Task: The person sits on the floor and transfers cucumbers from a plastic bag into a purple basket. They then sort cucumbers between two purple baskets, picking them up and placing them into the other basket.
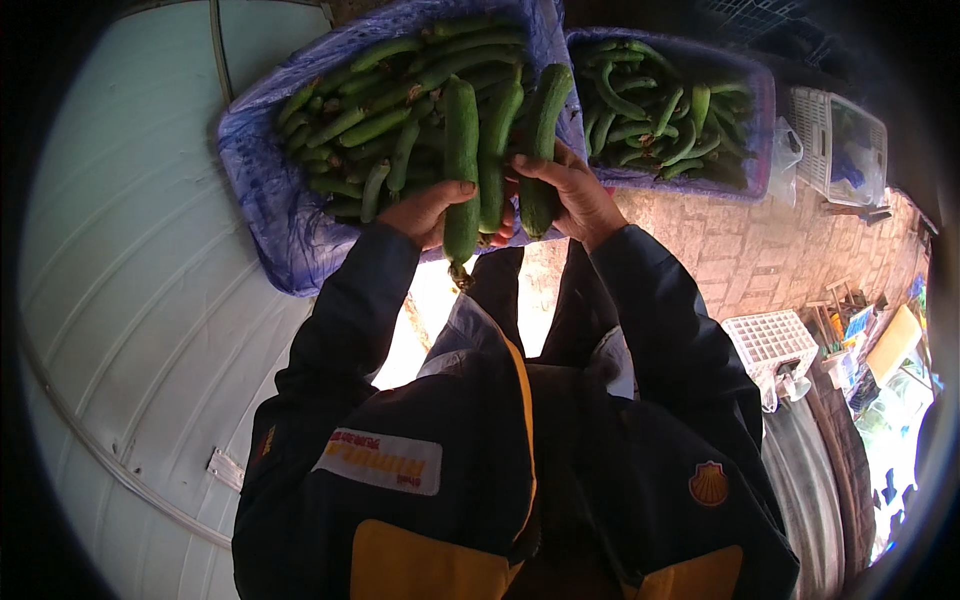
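Observation:
My left hand (427,214) grips two long green cucumbers side by side. Its thumb presses on the left cucumber (460,150), which has a withered blossom end pointing towards me. Behind the middle cucumber (495,150) the fingertips of this hand show. My right hand (577,195) is closed around a third cucumber (546,120), with the thumb across its front. All three are held upright in the view, over the near edge of a crate (262,217) lined with bluish-purple plastic film. Many more cucumbers (375,120) lie piled in that crate.
Right of it stands a second film-lined crate (675,184) of smaller, mostly curved cucumbers (667,112). A white plastic crate (814,142) is farther right, and another white crate (769,341) sits below it on the brick floor (742,247). A pale ribbed panel (135,262) fills the left side.

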The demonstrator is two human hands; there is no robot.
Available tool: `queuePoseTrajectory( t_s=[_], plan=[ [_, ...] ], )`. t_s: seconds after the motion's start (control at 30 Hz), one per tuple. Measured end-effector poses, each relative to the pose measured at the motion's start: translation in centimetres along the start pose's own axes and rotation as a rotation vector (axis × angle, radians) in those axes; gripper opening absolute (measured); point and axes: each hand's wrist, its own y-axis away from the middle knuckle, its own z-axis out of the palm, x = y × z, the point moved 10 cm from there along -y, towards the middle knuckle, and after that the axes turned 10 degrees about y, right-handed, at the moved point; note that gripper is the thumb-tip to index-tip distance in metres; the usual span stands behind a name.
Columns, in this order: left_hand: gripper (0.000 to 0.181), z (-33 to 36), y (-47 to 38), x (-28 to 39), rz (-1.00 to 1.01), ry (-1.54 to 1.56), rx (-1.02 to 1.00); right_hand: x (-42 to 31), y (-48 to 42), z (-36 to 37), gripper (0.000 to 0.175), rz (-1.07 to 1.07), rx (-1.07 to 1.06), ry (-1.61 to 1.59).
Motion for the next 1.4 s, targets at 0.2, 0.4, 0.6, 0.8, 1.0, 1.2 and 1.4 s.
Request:
queuePoseTrajectory(
  t_s=[0.2,0.4,0.6,0.8,1.0,1.2,1.4],
  plan=[
    [0.059,-0.8,0.0,-0.4,-0.056,-0.112,0.089,-0.3,0.4,-1.5,0.045,-0.093,0.038,0.039],
    [0.053,-0.2,-1.6,-0.5,0.102,-0.216,0.213,-0.4,2.7,-4.8,0.044,-0.034,0.118,0.079],
    [0.051,2.7,-5.0,-3.3,0.115,-0.066,0.253,-0.1,5.5,-8.5,0.04,-0.018,0.163,0.006],
    [0.047,3.9,-10.8,-8.8,0.099,-0.046,0.322,-0.2,9.5,-15.3,0.04,-0.04,0.358,0.145],
    [0.041,5.1,-18.0,-14.1,0.223,-0.32,0.345,1.6,14.8,-23.8,0.045,-0.004,0.504,0.011],
    [0.061,3.0,-28.4,-15.5,0.261,-0.973,0.571,2.2,22.3,-31.9,0.051,-0.04,0.805,0.005],
    [0.057,0.5,-40.3,-14.8,0.228,-1.316,0.543,4.8,27.2,-37.0,0.05,-0.008,0.866,-0.027]
  ],
)
